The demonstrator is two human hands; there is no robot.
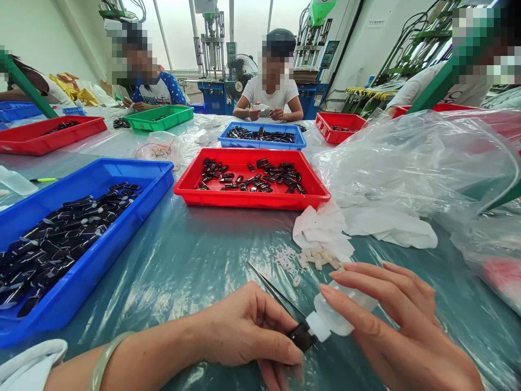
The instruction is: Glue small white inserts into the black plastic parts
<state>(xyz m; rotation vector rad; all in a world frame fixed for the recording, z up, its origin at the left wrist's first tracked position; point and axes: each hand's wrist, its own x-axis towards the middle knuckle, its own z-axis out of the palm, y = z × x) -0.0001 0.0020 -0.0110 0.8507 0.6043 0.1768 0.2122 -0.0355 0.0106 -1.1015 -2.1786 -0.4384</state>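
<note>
My left hand [252,326] pinches a small glossy black plastic part [302,338] between thumb and fingers. Just right of that part is the white cap of a translucent squeeze bottle [340,320]; whether the two touch, I cannot tell. My right hand [401,326] is spread over the bottle with its fingers stretched out, covering some of it. Behind my left hand, a pair of metal tweezers [272,288] points away to the upper left. Small white pieces [287,259] and beige pieces [319,258] lie in a pile beyond the tweezers.
A blue tray [134,228] of black parts stands on the left. Ahead is a red tray [252,200] with similar parts. Crumpled white tissue [321,228] and clear plastic bags [407,163] occupy the right. Co-workers sit across the plastic-covered table [195,255].
</note>
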